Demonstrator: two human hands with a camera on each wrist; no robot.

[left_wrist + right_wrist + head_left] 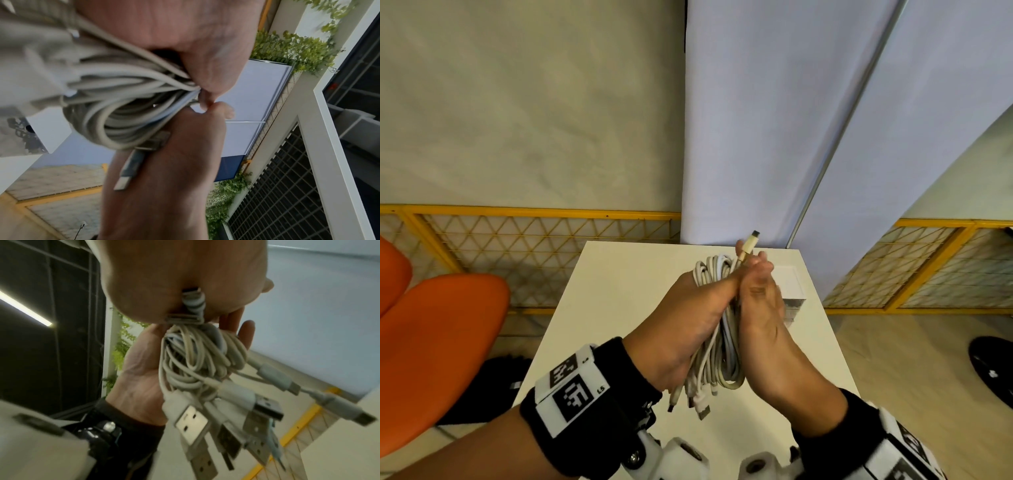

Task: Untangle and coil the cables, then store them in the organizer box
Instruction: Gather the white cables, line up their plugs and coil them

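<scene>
My left hand (681,329) and my right hand (763,322) are pressed together around a bundle of white cables (717,342), held above the table (613,291). The left hand cups the bundle from its side, palm under the loops and thumb laid across the top of them; the right hand closes on it from the other side, and its thumb and fingertips pinch one cream-coloured connector (750,241) that sticks up past my knuckles. The cables are thin, smooth and round, wound into long loose loops, and from the near end hang several flat metal USB plugs (193,423) with pale moulded collars, spread like a fan in the right wrist view. Beyond my right hand, partly hidden by it, stands the organizer box (792,291), small, clear-walled with a white top, on the far right part of the table. To my left are two orange chair seats (438,342), smooth and rounded, and behind the table runs a yellow mesh fence (534,236) with pale fabric panels (756,120) hanging above it.
</scene>
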